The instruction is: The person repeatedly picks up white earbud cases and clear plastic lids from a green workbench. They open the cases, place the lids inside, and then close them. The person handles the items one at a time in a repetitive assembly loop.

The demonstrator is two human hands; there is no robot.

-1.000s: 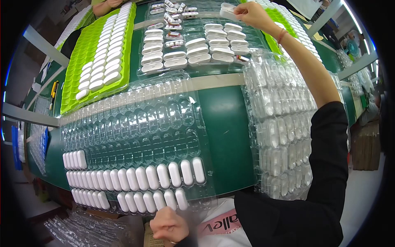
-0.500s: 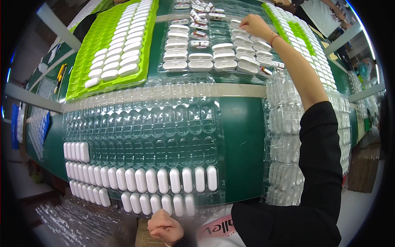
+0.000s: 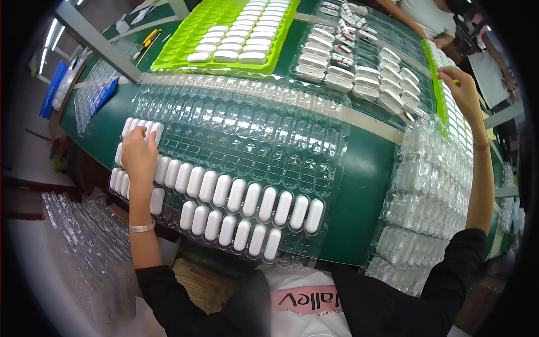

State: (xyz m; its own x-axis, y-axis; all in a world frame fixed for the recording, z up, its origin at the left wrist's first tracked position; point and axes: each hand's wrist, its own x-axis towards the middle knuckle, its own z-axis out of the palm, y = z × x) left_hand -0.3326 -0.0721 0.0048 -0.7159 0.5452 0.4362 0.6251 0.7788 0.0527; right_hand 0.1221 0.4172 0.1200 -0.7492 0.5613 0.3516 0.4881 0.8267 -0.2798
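A clear plastic tray [image 3: 247, 135] with rows of oval pockets lies in front of me, with white oval cases [image 3: 237, 195] in its nearer rows and at its left end. My left hand [image 3: 139, 153] is over the short group at that left end, thumb and fingertips closed around the top of one white case, which they partly hide. At the far right my right hand [image 3: 464, 92] is raised beside a green tray of white cases [image 3: 441, 101]. Its fingers are bent and slightly apart, and nothing shows between them.
Another green tray [image 3: 182, 48] is partly filled with white cases. Opened white cases [image 3: 366, 80] and small dark-and-white parts [image 3: 349, 28] lie in a clear tray at the back. Stacked clear trays [image 3: 412, 196] stand at right, more [image 3: 84, 247] at lower left. People sit beyond.
My left hand has moved from the near edge to the left-end cases. My right hand has swung right, away from the opened cases. The view has shifted, showing more of the left side.
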